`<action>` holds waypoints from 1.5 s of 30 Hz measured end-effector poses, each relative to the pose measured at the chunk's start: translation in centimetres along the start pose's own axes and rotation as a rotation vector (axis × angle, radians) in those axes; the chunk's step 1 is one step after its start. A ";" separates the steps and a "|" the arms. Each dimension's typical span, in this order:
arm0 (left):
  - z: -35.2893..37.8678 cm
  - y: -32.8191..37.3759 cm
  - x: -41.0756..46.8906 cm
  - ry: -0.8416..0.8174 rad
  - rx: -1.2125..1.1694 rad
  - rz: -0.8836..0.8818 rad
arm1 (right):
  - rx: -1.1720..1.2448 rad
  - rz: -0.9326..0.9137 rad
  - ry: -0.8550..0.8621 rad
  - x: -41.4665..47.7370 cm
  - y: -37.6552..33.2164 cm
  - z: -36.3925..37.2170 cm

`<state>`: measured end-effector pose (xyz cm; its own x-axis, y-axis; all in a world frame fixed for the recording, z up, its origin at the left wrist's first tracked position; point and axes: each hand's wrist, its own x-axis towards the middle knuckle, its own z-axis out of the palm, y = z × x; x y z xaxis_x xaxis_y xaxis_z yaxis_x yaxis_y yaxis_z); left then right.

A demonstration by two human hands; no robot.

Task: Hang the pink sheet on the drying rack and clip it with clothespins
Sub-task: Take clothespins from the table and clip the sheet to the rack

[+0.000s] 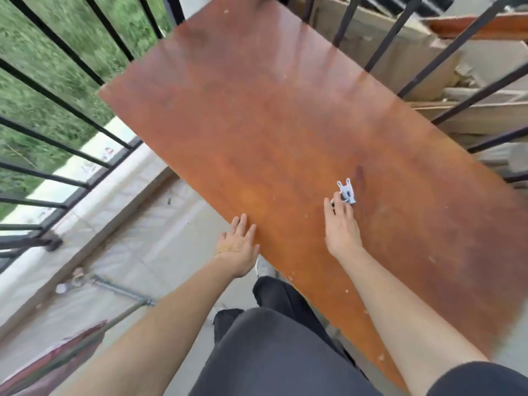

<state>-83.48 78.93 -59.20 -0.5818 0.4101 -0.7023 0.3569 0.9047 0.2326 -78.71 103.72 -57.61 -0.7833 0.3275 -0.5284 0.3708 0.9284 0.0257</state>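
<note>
I'm fetching clips: my right hand pinches pale blue clothespins near the surface's near edge, left hand released. Pink sheet unseen; next, carry them rackward.

Single head-worn wide-angle view, tilted steeply down and forward, image rolled so the table runs diagonally. Close range: both forearms enter from bottom edge, left hand and right hand mid-frame. Railing beyond the left hand. Motion blur overall.
</note>
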 end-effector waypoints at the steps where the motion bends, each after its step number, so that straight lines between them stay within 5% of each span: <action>1: 0.4 0.0 0.0 0.005 -0.002 -0.005 | -0.003 -0.019 0.026 0.2 0.4 0.1; 10: -0.2 -1.9 -2.3 -0.015 -0.076 -0.111 | 0.056 -0.203 0.114 1.3 -2.2 -1.1; 16: -0.1 -6.3 -10.5 0.138 -0.295 -0.396 | 0.431 -0.407 0.010 0.0 -13.2 -3.4; 21: 2.8 -11.9 -20.9 0.338 -0.419 -0.681 | 0.441 -0.714 -0.094 -4.1 -25.4 -4.7; 37: 29.5 -25.0 -60.4 0.745 -0.788 -1.499 | 0.065 -1.636 -0.467 -45.2 -56.9 9.0; 45: 40.3 -30.3 -76.4 0.891 -0.804 -1.792 | 0.121 -1.782 -0.579 -64.7 -66.4 17.3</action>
<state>-20.39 15.58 -39.71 -0.0366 -0.9967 -0.0719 -0.9829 0.0229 0.1828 -44.06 17.83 -39.82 -0.0059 -0.9988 -0.0494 -0.5337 0.0449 -0.8445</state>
